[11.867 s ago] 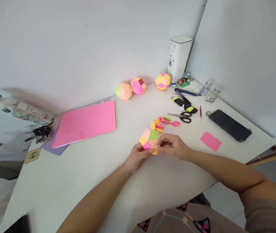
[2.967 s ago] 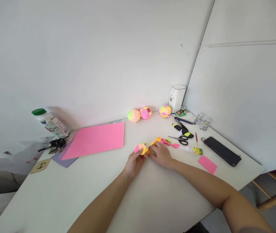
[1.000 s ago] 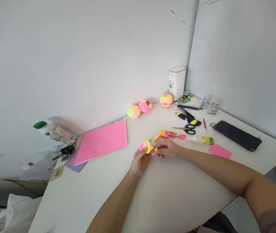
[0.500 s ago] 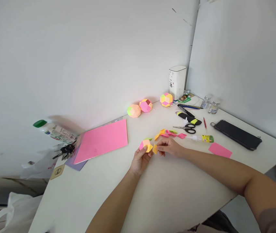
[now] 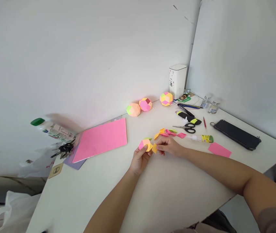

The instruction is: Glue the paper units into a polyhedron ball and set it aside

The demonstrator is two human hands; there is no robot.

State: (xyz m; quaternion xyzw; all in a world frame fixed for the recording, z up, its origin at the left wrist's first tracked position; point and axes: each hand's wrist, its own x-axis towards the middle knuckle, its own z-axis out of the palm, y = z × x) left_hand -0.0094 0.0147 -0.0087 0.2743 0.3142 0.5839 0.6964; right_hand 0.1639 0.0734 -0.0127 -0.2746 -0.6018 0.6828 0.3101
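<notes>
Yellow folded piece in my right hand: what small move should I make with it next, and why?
Probably ease the yellow folded piece toward the multicoloured paper shape and try lining them up. Your right hand pinches the piece close beside the shape, which your left hand holds steady enough to meet it.

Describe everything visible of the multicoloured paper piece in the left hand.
The multicoloured paper piece is a small faceted shape, apparently folded paper, with pink, peach and yellow faces and a green part at its top. The left hand grips it, thumb on the near side, over the white table. A yellow point juts toward the yellow-orange piece pinched by the right hand; whether the two pieces touch is too small to tell. Its far side is hidden.
</notes>
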